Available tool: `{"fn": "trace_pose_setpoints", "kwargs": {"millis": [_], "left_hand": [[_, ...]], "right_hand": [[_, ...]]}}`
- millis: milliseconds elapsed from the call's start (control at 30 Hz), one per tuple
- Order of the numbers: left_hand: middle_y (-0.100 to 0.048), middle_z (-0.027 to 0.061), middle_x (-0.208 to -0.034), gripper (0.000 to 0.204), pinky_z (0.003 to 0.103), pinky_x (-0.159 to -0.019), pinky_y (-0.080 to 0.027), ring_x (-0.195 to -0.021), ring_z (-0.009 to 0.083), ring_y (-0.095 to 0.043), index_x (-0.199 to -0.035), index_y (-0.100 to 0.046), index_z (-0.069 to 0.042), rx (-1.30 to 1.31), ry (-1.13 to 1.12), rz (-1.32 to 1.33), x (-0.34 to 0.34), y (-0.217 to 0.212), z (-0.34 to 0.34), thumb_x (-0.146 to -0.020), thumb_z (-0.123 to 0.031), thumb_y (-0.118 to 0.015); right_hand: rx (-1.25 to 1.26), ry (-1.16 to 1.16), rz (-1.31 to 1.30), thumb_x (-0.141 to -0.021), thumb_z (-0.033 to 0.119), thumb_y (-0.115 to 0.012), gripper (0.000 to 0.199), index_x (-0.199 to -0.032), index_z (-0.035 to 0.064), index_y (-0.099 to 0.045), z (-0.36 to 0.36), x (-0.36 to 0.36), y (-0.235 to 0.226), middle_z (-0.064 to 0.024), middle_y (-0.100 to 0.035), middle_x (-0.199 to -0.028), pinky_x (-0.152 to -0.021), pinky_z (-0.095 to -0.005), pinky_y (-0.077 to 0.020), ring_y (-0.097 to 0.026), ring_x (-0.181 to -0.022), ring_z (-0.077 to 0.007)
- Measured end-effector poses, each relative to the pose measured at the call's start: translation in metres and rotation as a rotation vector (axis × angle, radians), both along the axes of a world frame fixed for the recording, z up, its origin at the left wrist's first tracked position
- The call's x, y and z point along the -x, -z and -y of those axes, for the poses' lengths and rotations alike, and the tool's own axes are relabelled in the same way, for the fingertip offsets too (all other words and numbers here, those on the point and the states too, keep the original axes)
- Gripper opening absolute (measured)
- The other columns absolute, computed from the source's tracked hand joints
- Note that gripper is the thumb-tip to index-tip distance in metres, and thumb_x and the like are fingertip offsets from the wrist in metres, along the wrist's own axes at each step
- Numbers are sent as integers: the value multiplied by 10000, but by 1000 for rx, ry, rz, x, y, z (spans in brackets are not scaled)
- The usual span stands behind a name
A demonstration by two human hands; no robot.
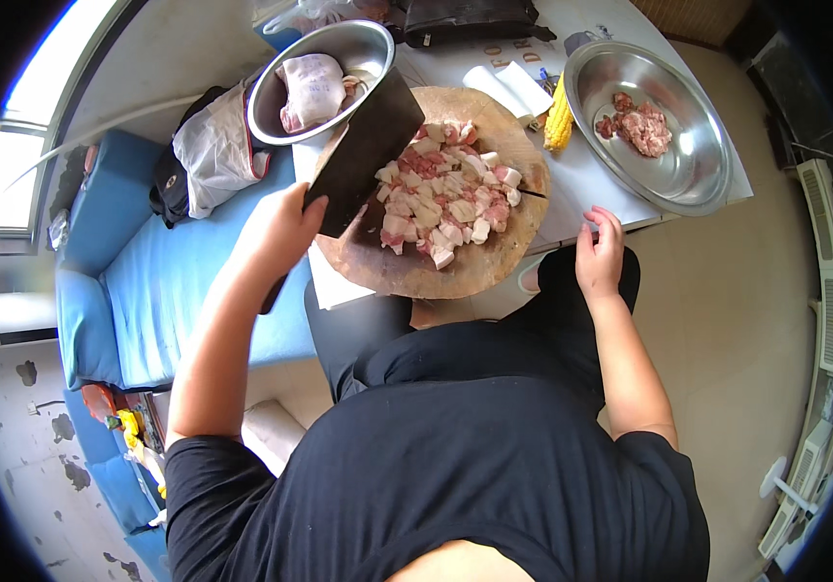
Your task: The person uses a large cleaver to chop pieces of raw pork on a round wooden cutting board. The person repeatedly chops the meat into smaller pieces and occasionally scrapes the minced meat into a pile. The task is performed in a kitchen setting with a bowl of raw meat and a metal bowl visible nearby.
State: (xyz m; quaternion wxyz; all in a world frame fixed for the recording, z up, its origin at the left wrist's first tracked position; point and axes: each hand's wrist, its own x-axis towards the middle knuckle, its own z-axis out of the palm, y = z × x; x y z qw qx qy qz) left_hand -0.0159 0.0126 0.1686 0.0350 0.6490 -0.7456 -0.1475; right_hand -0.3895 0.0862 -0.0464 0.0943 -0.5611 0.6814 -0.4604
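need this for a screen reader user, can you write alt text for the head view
Seen from above, a person's left hand holds a broad dark cleaver over a round wooden chopping board piled with pink and white diced meat. The right hand rests empty at the table edge. A large steel bowl with some meat sits right, a corn cob beside it.

Your left hand (276, 228) grips a cleaver (363, 150) over a board (416, 276) of diced meat (445, 189).

The blade stands tilted at the board's left edge, its lower end touching the wood beside the meat. Your right hand (599, 254) hangs loosely curled at the desk (581, 184) edge, off the board, holding nothing. A big steel bowl (693, 175) with a few meat pieces sits to the right, a corn cob (559, 118) between it and the board. A smaller bowl (280, 87) with a wrapped piece of meat stands behind the cleaver.
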Motion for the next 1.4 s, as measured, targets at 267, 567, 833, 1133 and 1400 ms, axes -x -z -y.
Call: {"fn": "trace_pose_setpoints", "kwargs": {"millis": [267, 567, 833, 1133, 1400], "left_hand": [[-536, 77, -581, 281, 294, -457, -442, -462, 139, -539, -824, -522, 2, 67, -251, -281, 17, -52, -8, -924, -260, -509], [-528, 71, -592, 280, 270, -442, -427, -459, 129, -518, -861, -537, -3, 90, -214, -315, 9, -55, -1, -940, -269, -499], [-585, 237, -716, 321, 439, -658, -459, -656, 377, -597, -854, -564, 31, -69, -68, -51, 11, -7, 10, -885, -285, -524], [-583, 255, -735, 293, 447, -665, -474, -696, 410, -590, -847, -570, 29, -57, 25, 38, 28, -13, -6, -874, -261, -545], [-626, 218, -865, 306, 446, -758, -472, -841, 382, -600, -892, -588, 0, 39, 5, -191, 29, -15, -20, -883, -288, -484]], "right_hand": [[152, -45, -287, -814, 114, -587, 79, -860, 50, -582, 21, 12, -17, -88, -603, -908, -760, -387, -451, -558, -861, -300], [-25, 21, -497, -807, 227, -575, 239, -625, 84, -520, 58, 12, -10, -83, -566, -681, -591, -435, -450, -556, -664, -311], [-22, 18, -506, -786, 216, -588, 225, -622, 82, -512, 61, 10, -3, -84, -564, -684, -604, -438, -453, -558, -680, -309], [-13, 17, -531, -809, 221, -560, 223, -642, 81, -513, 63, 10, 6, -110, -558, -697, -582, -455, -437, -550, -680, -329], [-26, 5, -606, -841, 210, -528, 255, -632, 69, -497, 60, 15, 12, -112, -542, -682, -592, -448, -422, -533, -675, -334]]}}
